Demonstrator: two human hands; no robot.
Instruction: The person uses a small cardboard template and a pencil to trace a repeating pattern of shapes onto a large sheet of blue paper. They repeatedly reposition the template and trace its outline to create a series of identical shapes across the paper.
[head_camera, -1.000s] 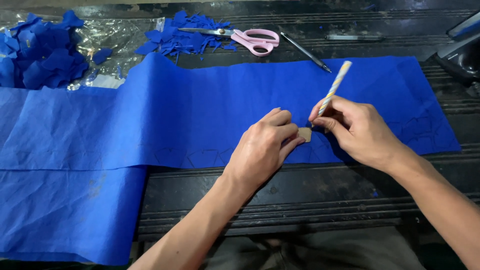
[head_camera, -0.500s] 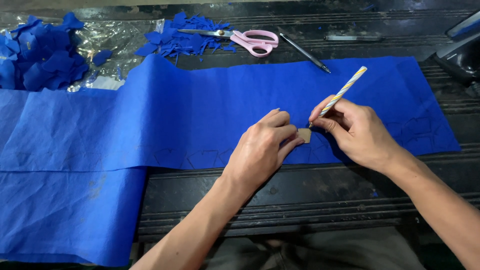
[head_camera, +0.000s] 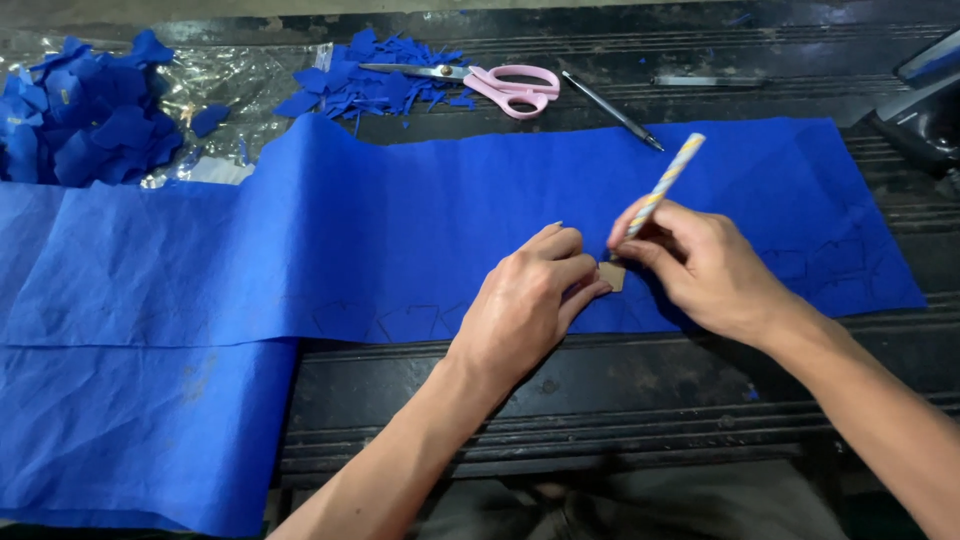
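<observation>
A long strip of blue fabric (head_camera: 400, 220) lies across a dark workbench, its left part hanging toward me. My left hand (head_camera: 530, 295) presses a small tan card template (head_camera: 612, 276) flat on the fabric near its front edge. My right hand (head_camera: 700, 265) grips a striped pencil (head_camera: 665, 185), its tip at the template's edge. Faint drawn outlines (head_camera: 400, 320) run along the fabric's front edge to the left, and more show to the right of my hands.
Pink-handled scissors (head_camera: 500, 85) lie at the back on blue scraps (head_camera: 370, 85). A dark pen (head_camera: 612, 110) lies next to them. A pile of cut blue pieces (head_camera: 85, 120) sits on clear plastic at back left. A dark machine part (head_camera: 925, 105) is at the right edge.
The pencil has tilted further to the right while its tip stays at the template. My left hand has kept its place on the template.
</observation>
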